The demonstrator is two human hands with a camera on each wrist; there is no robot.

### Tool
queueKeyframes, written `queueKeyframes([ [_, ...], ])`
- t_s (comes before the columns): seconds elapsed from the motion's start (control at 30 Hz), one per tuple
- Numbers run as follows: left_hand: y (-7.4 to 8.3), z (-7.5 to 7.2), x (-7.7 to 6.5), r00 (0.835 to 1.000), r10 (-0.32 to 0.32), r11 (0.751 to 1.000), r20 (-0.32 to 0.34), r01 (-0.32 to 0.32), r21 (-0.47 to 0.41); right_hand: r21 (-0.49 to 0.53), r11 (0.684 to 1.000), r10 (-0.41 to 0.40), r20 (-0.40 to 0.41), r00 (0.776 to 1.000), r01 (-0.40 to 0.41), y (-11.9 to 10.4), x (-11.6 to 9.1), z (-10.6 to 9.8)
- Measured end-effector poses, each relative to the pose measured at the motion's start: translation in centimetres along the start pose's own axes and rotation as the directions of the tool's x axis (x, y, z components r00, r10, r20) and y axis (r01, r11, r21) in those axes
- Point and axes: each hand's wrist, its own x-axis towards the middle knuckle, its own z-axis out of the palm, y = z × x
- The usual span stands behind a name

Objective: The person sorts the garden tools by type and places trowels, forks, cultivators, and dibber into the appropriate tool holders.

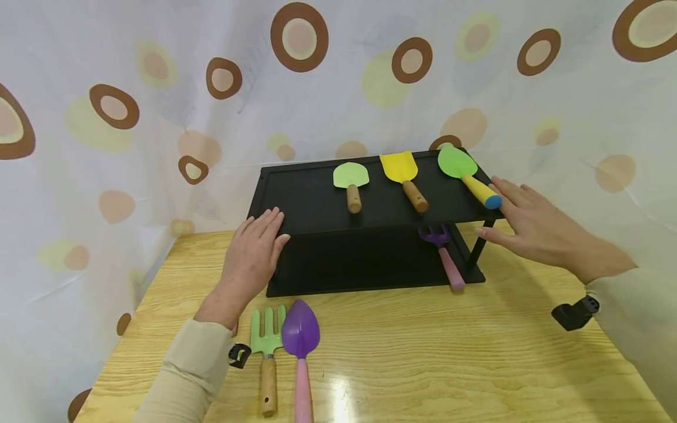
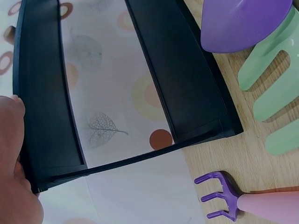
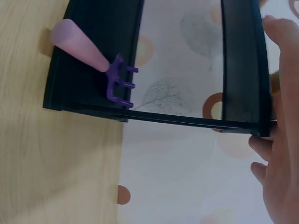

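Observation:
A black two-tier shelf (image 1: 301, 200) stands against the patterned backdrop. My left hand (image 1: 251, 258) rests on its left front corner, fingers stretched over the top. At the right end, my right hand (image 1: 539, 226) touches the top tier's edge with extended fingers, close to a green trowel (image 1: 456, 161) with a yellow, blue-tipped handle. Also lying on top are a yellow shovel (image 1: 399, 167) and a light green shovel (image 1: 351, 175), both wooden-handled. A purple hand rake (image 3: 113, 84) with a pink handle lies on the lower tier, its handle end jutting past the front edge.
In front of the shelf, a green hand fork (image 1: 268, 341) and a purple trowel (image 1: 300, 329) lie side by side on the wooden table (image 1: 423, 364). Another purple rake (image 2: 229, 198) with a pink handle appears in the left wrist view, left of the fork.

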Motion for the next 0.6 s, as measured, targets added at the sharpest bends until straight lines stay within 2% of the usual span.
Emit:
queueKeyframes([
  [0.17,0.4,0.1,0.1,1.0,0.004,1.0,0.007,-0.004,-0.015,-0.034,0.999,0.0,-0.048,0.999,-0.002,0.5,0.1,1.1],
  [0.4,0.2,-0.2,0.1,0.998,-0.012,1.0,0.054,0.013,-0.016,-0.061,0.998,-0.017,-0.128,0.992,0.009,0.4,0.6,2.1],
  [0.6,-0.1,-0.7,0.2,0.995,0.005,1.0,0.097,-0.004,-0.012,-0.078,0.997,-0.032,-0.173,0.984,0.019,0.3,0.8,2.6],
])
